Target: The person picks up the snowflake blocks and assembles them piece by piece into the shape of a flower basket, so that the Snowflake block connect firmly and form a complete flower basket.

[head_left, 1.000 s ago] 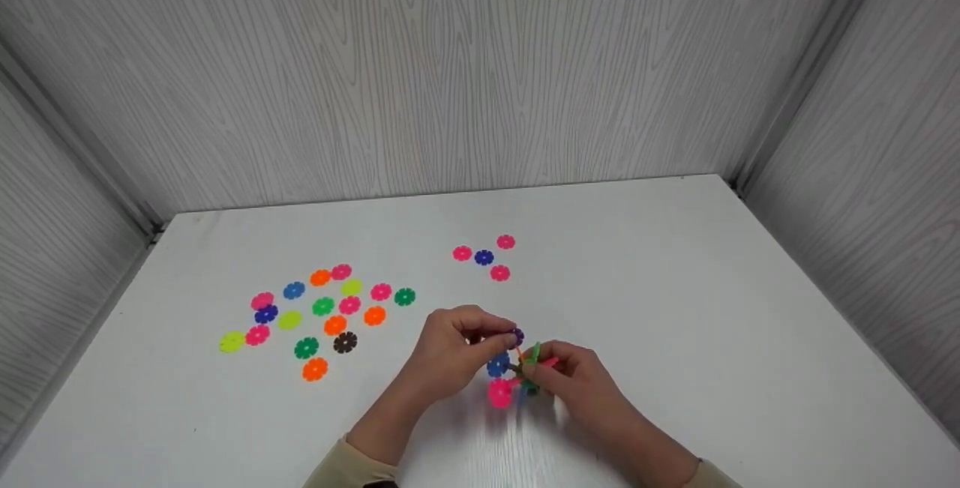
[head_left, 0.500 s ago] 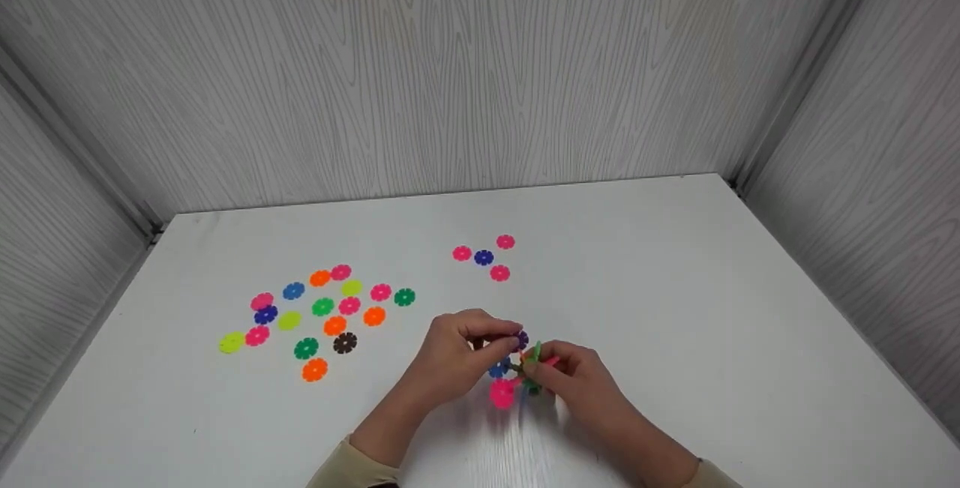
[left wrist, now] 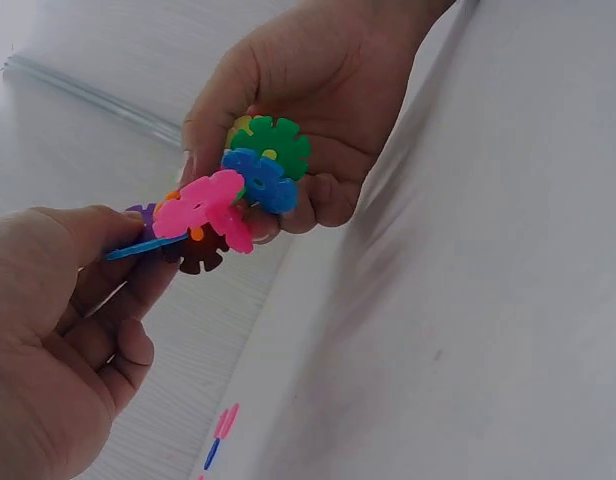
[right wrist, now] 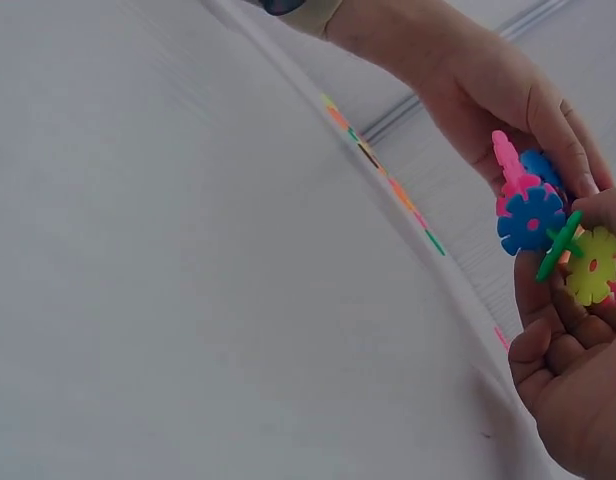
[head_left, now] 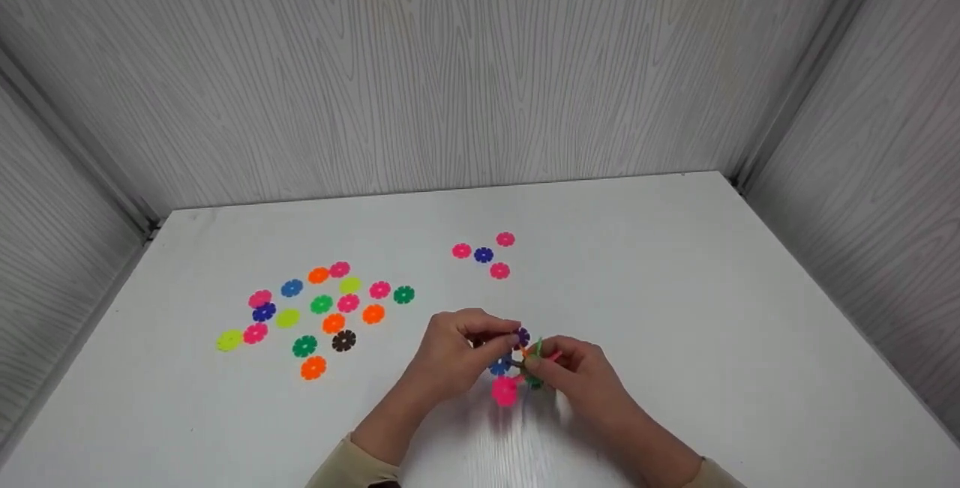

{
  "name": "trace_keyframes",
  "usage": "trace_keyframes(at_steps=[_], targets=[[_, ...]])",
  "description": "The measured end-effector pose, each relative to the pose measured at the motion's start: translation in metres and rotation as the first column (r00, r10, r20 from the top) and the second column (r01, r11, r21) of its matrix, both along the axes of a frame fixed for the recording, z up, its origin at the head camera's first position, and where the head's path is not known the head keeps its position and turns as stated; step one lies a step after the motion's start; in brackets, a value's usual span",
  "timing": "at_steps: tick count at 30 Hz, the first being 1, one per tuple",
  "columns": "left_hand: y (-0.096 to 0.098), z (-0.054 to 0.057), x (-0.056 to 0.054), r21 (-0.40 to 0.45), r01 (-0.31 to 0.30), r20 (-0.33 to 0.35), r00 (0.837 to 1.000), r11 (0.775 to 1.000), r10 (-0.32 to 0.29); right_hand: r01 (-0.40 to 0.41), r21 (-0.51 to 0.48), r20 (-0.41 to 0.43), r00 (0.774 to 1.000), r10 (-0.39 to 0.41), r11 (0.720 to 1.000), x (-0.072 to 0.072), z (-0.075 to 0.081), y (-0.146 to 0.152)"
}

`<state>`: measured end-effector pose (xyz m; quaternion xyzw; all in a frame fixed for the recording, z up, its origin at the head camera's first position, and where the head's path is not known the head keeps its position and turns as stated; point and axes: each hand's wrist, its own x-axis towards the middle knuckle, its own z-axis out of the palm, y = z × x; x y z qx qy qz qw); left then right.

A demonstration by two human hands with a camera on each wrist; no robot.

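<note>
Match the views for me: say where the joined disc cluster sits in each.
Head: cluster below centre, slightly right.
Left wrist: cluster left of centre, slightly above mid-height.
Right wrist: cluster near the right edge, around mid-height.
Shared landmark: the left hand, visible in all three.

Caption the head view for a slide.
Left hand and right hand hold joined colourful discs over a white table strewn with loose discs.
</note>
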<state>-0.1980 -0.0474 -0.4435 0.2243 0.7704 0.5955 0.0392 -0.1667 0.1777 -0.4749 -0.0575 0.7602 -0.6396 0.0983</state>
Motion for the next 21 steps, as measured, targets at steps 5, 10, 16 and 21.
trace_keyframes(at_steps=[5,10,16,21], targets=[[-0.001,-0.001,-0.001,0.027,-0.064,0.013,0.998,0.998,0.063,0.0,-0.088,0.028,1.0,0.002,0.996,-0.002,0.0,0.001],[-0.008,-0.003,-0.01,0.035,-0.025,0.02,1.0,0.999,0.024,0.019,-0.085,0.025,1.0,-0.017,0.996,-0.003,-0.003,0.0],[-0.016,-0.005,-0.049,-0.059,-0.124,-0.023,0.992,0.991,0.123,0.013,-0.053,0.057,0.998,-0.01,0.999,-0.005,-0.001,-0.001],[-0.014,-0.012,-0.091,-0.174,-0.134,0.022,0.99,0.976,0.14,-0.008,-0.05,0.048,0.999,0.01,0.999,-0.005,-0.002,0.0]])
